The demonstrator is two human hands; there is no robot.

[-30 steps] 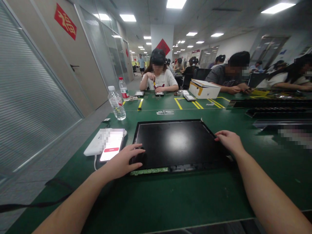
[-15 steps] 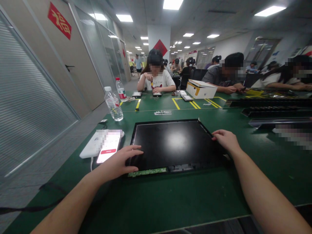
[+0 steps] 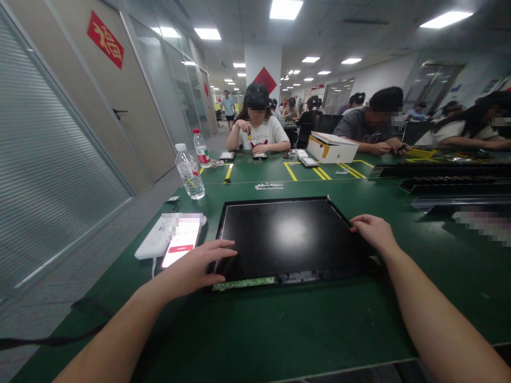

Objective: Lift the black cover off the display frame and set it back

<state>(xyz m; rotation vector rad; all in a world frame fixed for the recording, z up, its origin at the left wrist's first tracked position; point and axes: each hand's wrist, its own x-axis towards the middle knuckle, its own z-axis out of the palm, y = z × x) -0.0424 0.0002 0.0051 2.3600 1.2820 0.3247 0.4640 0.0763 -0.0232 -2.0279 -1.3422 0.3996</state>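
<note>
A black monitor panel [image 3: 275,239] lies flat on the green table, screen side up, with a bright reflection on it. A green circuit board strip [image 3: 244,283] shows along its near edge at the left. My left hand [image 3: 207,263] rests at the panel's left edge, fingers spread over the corner of the screen and thumb near the circuit board. At the opposite side, my right hand [image 3: 373,232] has its fingers bent and close together on the panel's right edge; its thumb is hidden.
Left of the panel lie a lit phone [image 3: 181,242] and a white power bank [image 3: 149,242] with a cable. Two water bottles [image 3: 190,173] stand behind them. Long black strips [image 3: 451,185] lie at right. Across the table, a co-worker [image 3: 257,125] sits near a white box [image 3: 333,148].
The whole view has shifted slightly, so things appear a little further right. My left fingers have shifted slightly on the panel's edge. My right hand keeps its place.
</note>
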